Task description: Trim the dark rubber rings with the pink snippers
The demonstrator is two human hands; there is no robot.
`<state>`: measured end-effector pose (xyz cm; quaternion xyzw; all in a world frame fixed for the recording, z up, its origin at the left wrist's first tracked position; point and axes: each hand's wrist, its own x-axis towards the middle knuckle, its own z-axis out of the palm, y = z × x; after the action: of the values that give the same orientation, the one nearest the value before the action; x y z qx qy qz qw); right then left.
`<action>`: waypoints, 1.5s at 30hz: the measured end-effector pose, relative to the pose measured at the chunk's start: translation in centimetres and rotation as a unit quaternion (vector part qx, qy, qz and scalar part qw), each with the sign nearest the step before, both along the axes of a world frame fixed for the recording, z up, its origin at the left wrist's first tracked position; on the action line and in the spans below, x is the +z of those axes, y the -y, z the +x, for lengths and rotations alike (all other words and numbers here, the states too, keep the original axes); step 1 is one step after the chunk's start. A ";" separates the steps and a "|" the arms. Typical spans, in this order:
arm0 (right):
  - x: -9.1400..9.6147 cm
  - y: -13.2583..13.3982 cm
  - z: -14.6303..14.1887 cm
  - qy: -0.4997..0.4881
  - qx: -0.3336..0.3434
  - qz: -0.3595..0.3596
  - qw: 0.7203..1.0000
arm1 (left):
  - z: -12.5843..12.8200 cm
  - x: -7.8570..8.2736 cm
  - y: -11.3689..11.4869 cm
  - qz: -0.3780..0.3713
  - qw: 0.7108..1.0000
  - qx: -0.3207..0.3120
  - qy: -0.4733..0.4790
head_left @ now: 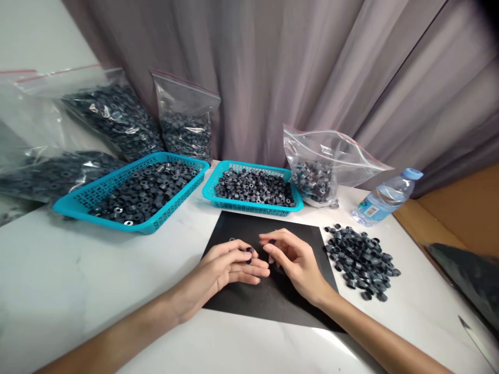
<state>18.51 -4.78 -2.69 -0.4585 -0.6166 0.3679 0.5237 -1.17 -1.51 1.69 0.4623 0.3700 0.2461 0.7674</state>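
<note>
A marble-patterned bench carries a smooth black rectangular mat, with a perforated turquoise plastic basket behind it and stubby dark cylinders heaped to its right. Over the mat, the left hand pinches a small dark ring; whether the right hand, fingers curled, grips anything, I cannot tell.

- Ring: small, dark and glossy, with a rounded rim; pinched between the thumb and forefinger of the left hand, over the other outstretched fingers.
- Piece: small and dark, at the fingertips of the right hand, mostly covered, its exact shape unclear.
</note>
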 end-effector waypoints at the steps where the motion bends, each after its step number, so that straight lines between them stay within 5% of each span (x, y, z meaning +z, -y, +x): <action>1: -0.1 0.0 0.0 0.004 -0.002 0.006 1.000 | 0.0 -0.1 0.1 -0.003 1.000 -0.003 0.004; 12: -0.6 0.1 -0.2 0.066 -0.106 0.112 0.986 | 0.5 -0.4 0.2 0.000 1.000 -0.027 0.006; 21: -1.5 1.3 -0.3 0.204 -0.033 0.315 0.926 | 0.7 -1.9 0.8 -0.015 0.999 0.044 0.002; 26: -2.0 1.3 -0.3 0.217 0.010 0.320 0.922 | 0.9 -1.7 0.7 0.008 0.999 0.030 0.044; 33: -1.1 1.4 -0.5 0.219 -0.038 0.373 0.901 | 0.8 -1.4 0.8 -0.011 0.997 0.052 0.060; 45: -1.1 1.6 -0.5 0.233 0.004 0.326 0.916 | 0.6 -0.4 0.8 0.044 0.998 0.032 0.016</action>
<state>17.97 -6.42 -3.75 -0.3328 -0.8084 0.0315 0.4845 -0.53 -2.27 1.28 0.4792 0.3614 0.2938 0.7439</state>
